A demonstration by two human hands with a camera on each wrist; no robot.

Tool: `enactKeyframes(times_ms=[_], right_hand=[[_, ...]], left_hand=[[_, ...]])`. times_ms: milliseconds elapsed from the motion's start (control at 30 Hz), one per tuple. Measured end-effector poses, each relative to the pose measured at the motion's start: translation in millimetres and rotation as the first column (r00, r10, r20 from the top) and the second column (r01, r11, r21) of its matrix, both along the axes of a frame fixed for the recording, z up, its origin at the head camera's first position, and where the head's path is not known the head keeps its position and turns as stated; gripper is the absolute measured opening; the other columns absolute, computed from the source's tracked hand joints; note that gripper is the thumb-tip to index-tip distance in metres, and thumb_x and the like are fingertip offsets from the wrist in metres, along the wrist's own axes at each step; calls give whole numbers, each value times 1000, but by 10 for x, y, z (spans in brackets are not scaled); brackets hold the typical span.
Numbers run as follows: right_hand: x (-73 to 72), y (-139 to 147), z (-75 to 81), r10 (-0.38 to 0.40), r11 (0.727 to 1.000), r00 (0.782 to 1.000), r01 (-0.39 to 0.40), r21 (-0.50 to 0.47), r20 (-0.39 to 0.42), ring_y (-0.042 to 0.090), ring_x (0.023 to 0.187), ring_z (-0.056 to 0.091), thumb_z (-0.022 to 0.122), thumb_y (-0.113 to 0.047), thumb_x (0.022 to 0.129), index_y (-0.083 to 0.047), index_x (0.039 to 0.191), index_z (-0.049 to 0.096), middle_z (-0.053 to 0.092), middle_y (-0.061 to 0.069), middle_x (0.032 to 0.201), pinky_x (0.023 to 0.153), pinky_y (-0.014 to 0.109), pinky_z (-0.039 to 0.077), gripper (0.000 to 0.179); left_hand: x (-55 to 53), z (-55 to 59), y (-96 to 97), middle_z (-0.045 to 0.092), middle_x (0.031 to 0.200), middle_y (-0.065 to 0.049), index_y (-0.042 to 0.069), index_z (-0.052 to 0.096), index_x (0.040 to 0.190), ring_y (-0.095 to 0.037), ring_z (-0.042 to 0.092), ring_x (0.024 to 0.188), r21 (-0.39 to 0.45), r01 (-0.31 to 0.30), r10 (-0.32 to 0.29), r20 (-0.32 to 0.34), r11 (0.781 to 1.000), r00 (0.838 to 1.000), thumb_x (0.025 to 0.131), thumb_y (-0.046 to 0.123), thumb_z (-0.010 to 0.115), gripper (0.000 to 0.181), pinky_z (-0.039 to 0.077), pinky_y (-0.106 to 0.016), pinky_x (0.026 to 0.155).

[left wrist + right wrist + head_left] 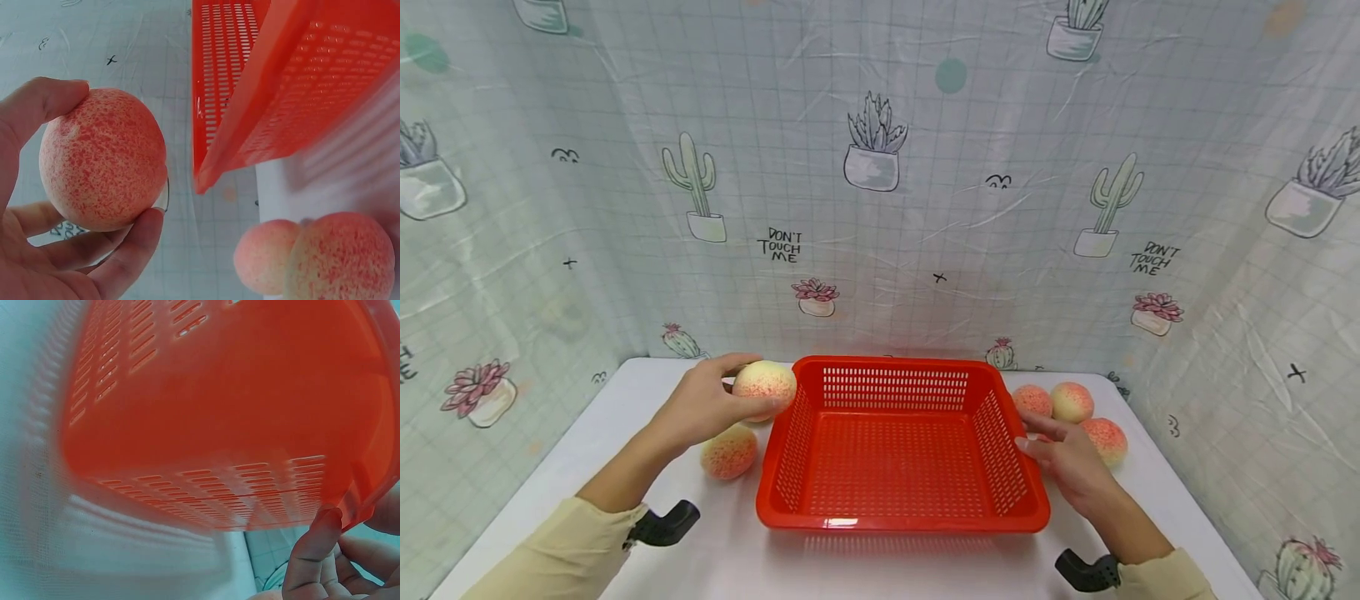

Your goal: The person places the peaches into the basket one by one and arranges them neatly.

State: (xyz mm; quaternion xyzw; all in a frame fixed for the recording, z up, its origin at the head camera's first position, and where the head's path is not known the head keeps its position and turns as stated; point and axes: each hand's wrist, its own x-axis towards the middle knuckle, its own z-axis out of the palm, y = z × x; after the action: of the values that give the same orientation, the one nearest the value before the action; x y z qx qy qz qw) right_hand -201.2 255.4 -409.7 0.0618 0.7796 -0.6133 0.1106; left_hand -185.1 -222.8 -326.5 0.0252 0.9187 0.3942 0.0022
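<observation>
My left hand (703, 404) holds a peach (765, 383), pale yellow with red speckles, raised just off the left rim of a red plastic basket (895, 527). In the left wrist view the fingers wrap the held peach (103, 159), apart from the basket wall (275, 94). Below that hand, another peach (730, 452) lies on the table, and one more is mostly hidden behind the held one. On the other side, my right hand (1071, 467) pinches the basket's right rim. The right wrist view has its thumb and fingers at the basket edge (356, 500).
Three peaches lie right of the basket: a redder one (1032, 400), a yellower one (1072, 402) and a nearer one (1105, 440) partly behind the right hand. The white table (700, 550) ends at a cactus-print curtain (895, 242) on the back and sides.
</observation>
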Motion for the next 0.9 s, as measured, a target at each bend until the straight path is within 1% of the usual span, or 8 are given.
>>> enactKeyframes(times_ms=[100,233,333,400,467,633,733,900], right_hand=[[-1,0,-5,-3,1000,1000,3,-5,1,19,112,63,62,-13,103,-11,160,40,48,19,154,92,29,63,62],[-4,5,-6,-4,1000,1000,4,-7,-2,18,111,64,63,-13,102,-11,160,40,50,19,152,92,29,63,62],[-5,5,-2,-4,1000,1000,4,-12,-2,18,111,64,64,-12,102,-10,160,41,51,18,151,92,30,63,62],[-5,3,2,-4,1000,1000,4,-17,-3,18,110,64,64,-12,101,-10,159,41,51,18,150,91,29,63,62],[-4,0,3,-7,1000,1000,7,-24,-3,19,109,64,63,-10,101,-9,159,42,51,18,149,90,29,63,61],[2,1,-6,-7,1000,1000,7,-21,-8,19,111,64,65,-12,101,-11,159,42,51,17,151,93,29,63,63],[4,3,-12,-8,1000,1000,8,-14,-12,19,113,64,66,-14,101,-13,160,42,51,16,153,94,29,62,63],[2,5,-24,-10,1000,1000,10,-13,-9,20,116,63,66,-15,101,-15,160,42,50,16,154,95,29,62,63]], left_hand=[[-28,5,59,68,130,-17,10,58,144,-30,67,109,7,11,-11,1,1000,1000,81,51,86,80,60,-33,77],[-67,-7,143,70,128,-15,13,60,141,-30,67,112,-16,18,-18,-6,1000,1000,79,54,86,78,59,-34,77],[-98,-27,208,70,129,-15,14,62,139,-32,66,116,-1,31,-31,-16,1000,999,79,52,86,75,59,-35,78],[-115,-40,253,70,128,-16,13,63,138,-33,67,116,24,46,-45,-26,999,999,79,49,87,73,60,-35,78],[-133,-54,299,70,128,-15,14,63,136,-32,67,113,39,55,-54,-31,998,998,79,46,88,70,61,-36,78],[-162,-96,401,69,127,-15,12,61,137,-30,70,109,34,69,-67,-50,997,996,79,41,89,71,62,-37,77],[-183,-122,451,70,126,-16,11,60,137,-29,71,107,25,75,-73,-70,997,995,79,39,89,71,63,-36,76],[-221,-166,509,72,121,-16,11,61,133,-29,71,104,0,82,-82,-93,997,992,77,36,90,67,61,-34,75]])
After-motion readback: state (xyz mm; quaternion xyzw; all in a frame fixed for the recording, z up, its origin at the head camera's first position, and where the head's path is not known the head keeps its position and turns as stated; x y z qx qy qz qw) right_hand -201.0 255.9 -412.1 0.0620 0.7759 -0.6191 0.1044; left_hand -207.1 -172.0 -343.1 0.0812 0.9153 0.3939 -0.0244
